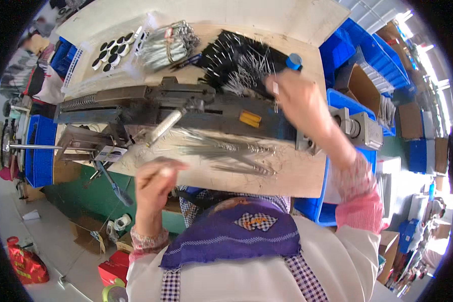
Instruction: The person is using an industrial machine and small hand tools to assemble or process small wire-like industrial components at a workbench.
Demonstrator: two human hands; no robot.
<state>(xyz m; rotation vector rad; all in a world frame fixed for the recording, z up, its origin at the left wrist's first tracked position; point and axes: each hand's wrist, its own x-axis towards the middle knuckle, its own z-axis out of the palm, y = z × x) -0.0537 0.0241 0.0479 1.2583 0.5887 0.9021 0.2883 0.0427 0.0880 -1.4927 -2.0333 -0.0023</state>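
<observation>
My right hand (299, 98) is over the far right of the bench, beside a pile of thin silvery metal pins (254, 68) on a black cloth (221, 48). Its fingers are closed, and a small shiny sliver shows just under the fingertips, too blurred to name. My left hand (158, 181) hovers near the front left edge of the bench, smeared by motion; whether its fingers hold anything cannot be made out. Between the hands lies a long dark metal bench fixture (176, 110) with a silvery lever handle (168, 123). Several thin metal rods (231, 151) lie in front of it.
A white plastic basket (75, 65) holds several black-and-white round pieces (113, 53). Beside it lies a bundle of metal rods (168, 45). A blue cap (294, 61) and a yellow block (250, 119) are at the right. A metal cylinder unit (362, 131) juts past the bench's right end.
</observation>
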